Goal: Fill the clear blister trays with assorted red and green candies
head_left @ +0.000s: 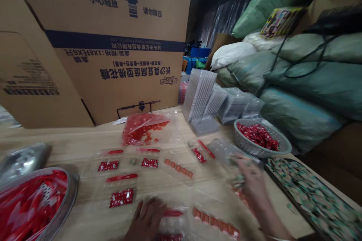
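At the bottom centre my left hand (148, 216) lies over the left part of a clear plastic tray (185, 226), its fingers loosely bent and apart from the thumb. A red plastic utensil (173, 213) shows beside its fingertips. My right hand (250, 173), smeared by motion, is at the right, its fingers closed around small green-and-beige pieces (238, 181). Beneath it are clear trays (223, 150) and a partly covered row of orange pieces (240, 196). Another orange row (216, 223) lies between the hands. Trays to the left hold red utensils (121, 177) and red dotted packets (121, 198).
A grey basket of red utensils (72, 196) stands left; a basket of red packets (285, 148) stands right. Green-and-beige pieces fill a dark tray (319, 192). Behind are an orange-filled bag (144, 128), stacked clear trays (198, 94), a large carton (132, 45) and sacks (299, 113).
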Motion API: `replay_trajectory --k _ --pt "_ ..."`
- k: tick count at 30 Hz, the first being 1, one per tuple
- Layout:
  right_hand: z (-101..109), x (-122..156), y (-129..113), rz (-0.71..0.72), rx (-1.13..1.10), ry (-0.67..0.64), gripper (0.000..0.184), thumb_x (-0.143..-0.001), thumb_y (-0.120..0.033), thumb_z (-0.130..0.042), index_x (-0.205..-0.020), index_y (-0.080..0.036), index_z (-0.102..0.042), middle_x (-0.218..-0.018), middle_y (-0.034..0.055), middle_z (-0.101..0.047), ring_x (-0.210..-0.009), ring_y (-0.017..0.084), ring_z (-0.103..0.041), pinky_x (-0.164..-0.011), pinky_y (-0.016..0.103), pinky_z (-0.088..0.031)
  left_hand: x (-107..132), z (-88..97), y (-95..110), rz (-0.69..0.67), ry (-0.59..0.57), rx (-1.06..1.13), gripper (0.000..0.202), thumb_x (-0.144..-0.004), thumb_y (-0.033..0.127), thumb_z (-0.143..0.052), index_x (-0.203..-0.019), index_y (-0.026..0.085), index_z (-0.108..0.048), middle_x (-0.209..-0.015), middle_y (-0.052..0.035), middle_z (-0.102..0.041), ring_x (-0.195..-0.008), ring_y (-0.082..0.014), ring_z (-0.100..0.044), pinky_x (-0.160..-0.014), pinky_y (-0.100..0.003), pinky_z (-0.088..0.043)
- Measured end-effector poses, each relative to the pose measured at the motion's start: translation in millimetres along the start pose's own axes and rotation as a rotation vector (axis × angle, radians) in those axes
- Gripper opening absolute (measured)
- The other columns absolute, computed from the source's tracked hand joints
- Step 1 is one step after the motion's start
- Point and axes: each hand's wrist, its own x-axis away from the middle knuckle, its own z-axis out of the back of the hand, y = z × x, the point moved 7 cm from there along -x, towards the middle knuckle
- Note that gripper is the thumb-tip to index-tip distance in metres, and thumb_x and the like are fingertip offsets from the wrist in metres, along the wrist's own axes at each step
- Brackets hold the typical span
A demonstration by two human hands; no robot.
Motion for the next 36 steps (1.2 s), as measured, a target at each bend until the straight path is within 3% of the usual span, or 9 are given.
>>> replay_trajectory --k 2,4,8,14,19,23,29,32,36 --pt "-80.4 40.5 -6.6 0.066 0.062 -0.291 0.040 -0.083 -0.051 -0.058 -0.099 -0.016 -0.067 -0.069 0.0027 -0.066 -0.043 0.012 -0.054 -0.040 0.023 -0.042 -1.3 19.7 -3.7 0.035 0.023 -0.009 0.076 -0.079 0.066 -0.050 -0.144 0.031 -0.033 -0.135 -0.0112 -0.060 -0.120 -0.0331 -0.056 -0.099 -0.045 -0.041" --pt "-150.1 83.1 -16.9 0.337 0.207 -0.610 0.034 -0.093 -0.039 -0.045 -0.101 -0.015 -0.067 -0.081 0.0069 -0.067 -0.068 0.017 -0.064 -0.057 0.026 -0.051 -2.3 46.7 -10.4 0.087 0.085 -0.033 0.080 -0.082 0.066 -0.046 -0.148 0.026 -0.025 -0.140 -0.0137 -0.054 -0.125 -0.0332 -0.051 -0.101 -0.048 -0.040" --pt "-210.4 129.3 -12.8 0.546 0.366 -0.902 0.017 -0.086 -0.025 -0.059 -0.097 -0.021 -0.071 -0.093 0.0067 -0.068 -0.090 0.021 -0.063 -0.081 0.031 -0.050 -3.7 89.7 -22.3 0.090 0.173 -0.103 0.067 -0.089 0.047 -0.046 -0.148 0.022 -0.024 -0.136 -0.0115 -0.059 -0.121 -0.0293 -0.056 -0.092 -0.045 -0.051" --pt "-205.4 143.3 -13.4 0.634 0.596 -1.064 0.047 -0.080 -0.038 -0.071 -0.123 -0.023 -0.060 -0.124 0.0092 -0.059 -0.114 0.024 -0.052 -0.097 0.034 -0.043 -21.9 98.2 -35.1 0.084 -0.022 -0.071 0.043 -0.081 0.044 -0.060 -0.118 0.023 -0.064 -0.119 -0.0092 -0.071 -0.109 -0.0329 -0.065 -0.086 -0.049 -0.056" --pt "-171.2 110.0 -4.4 0.364 0.412 -0.761 0.016 -0.086 -0.020 -0.057 -0.096 -0.018 -0.070 -0.098 0.0056 -0.070 -0.093 0.018 -0.063 -0.083 0.027 -0.048 -59.1 109.1 -53.1 0.352 -0.231 -0.017 0.026 -0.087 0.015 -0.048 -0.086 0.019 -0.074 -0.095 -0.0097 -0.076 -0.097 -0.0254 -0.068 -0.088 -0.039 -0.052" --pt "-156.5 96.7 5.0 0.270 0.480 -0.627 0.018 -0.084 -0.013 -0.050 -0.078 -0.015 -0.066 -0.070 0.0024 -0.065 -0.065 0.016 -0.060 -0.059 0.024 -0.044 -88.8 110.7 -54.7 0.423 -0.251 -0.022 0.028 -0.079 0.002 -0.048 -0.072 0.016 -0.072 -0.083 -0.0109 -0.075 -0.088 -0.0255 -0.068 -0.080 -0.036 -0.051" --pt "-196.1 127.7 -11.6 0.327 0.564 -0.726 0.009 -0.076 -0.012 -0.062 -0.076 -0.019 -0.067 -0.082 0.0028 -0.065 -0.076 0.018 -0.060 -0.071 0.027 -0.044 -99.2 104.8 -57.8 0.515 -0.123 0.065 0.038 -0.072 -0.008 -0.036 -0.072 0.010 -0.069 -0.093 -0.0233 -0.072 -0.100 -0.0359 -0.061 -0.082 -0.053 -0.044" --pt "-214.8 136.1 -9.9 0.312 0.609 -0.766 0.015 -0.069 -0.005 -0.063 -0.074 -0.018 -0.066 -0.087 0.0051 -0.065 -0.080 0.020 -0.060 -0.074 0.028 -0.045 -91.8 108.0 -63.9 0.541 -0.022 0.255 0.030 -0.068 -0.003 -0.041 -0.060 0.016 -0.063 -0.075 -0.0137 -0.071 -0.086 -0.0298 -0.063 -0.080 -0.045 -0.045" --pt "-215.9 134.9 -7.7 0.266 0.547 -0.790 0.017 -0.071 -0.002 -0.059 -0.074 -0.018 -0.065 -0.084 0.0030 -0.065 -0.079 0.017 -0.060 -0.072 0.026 -0.045 -69.4 109.3 -72.9 0.672 0.146 0.617 0.013 -0.065 0.020 -0.058 -0.052 0.021 -0.056 -0.050 0.0001 -0.060 -0.053 -0.0188 -0.058 -0.056 -0.029 -0.046"
